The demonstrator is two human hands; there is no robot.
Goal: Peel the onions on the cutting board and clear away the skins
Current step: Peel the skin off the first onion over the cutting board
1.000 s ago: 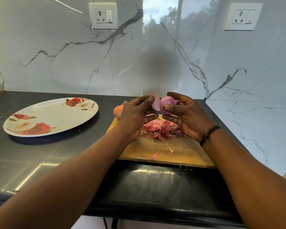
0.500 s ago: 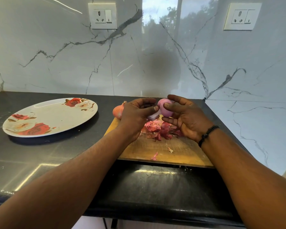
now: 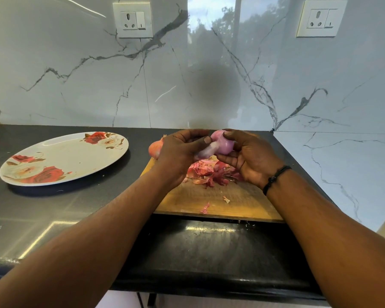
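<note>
My right hand (image 3: 251, 158) grips a purple, mostly peeled onion (image 3: 223, 144) above the wooden cutting board (image 3: 242, 201). My left hand (image 3: 178, 156) pinches a pale strip of skin (image 3: 206, 152) that still hangs from the onion's left side. Under my hands a heap of red skins (image 3: 209, 172) lies on the board, with two small scraps (image 3: 216, 203) nearer the front edge. An unpeeled orange onion (image 3: 155, 148) sits at the board's back left corner, partly hidden behind my left hand.
A large white plate with red roses (image 3: 60, 161) rests on the black counter (image 3: 65, 207) to the left of the board. The marble wall, with two sockets (image 3: 132, 20), runs along the back and down the right side.
The skin flap stood up between my hands a second ago. My left hand has pulled it down and to the left, and both hands have sunk slightly toward the board.
</note>
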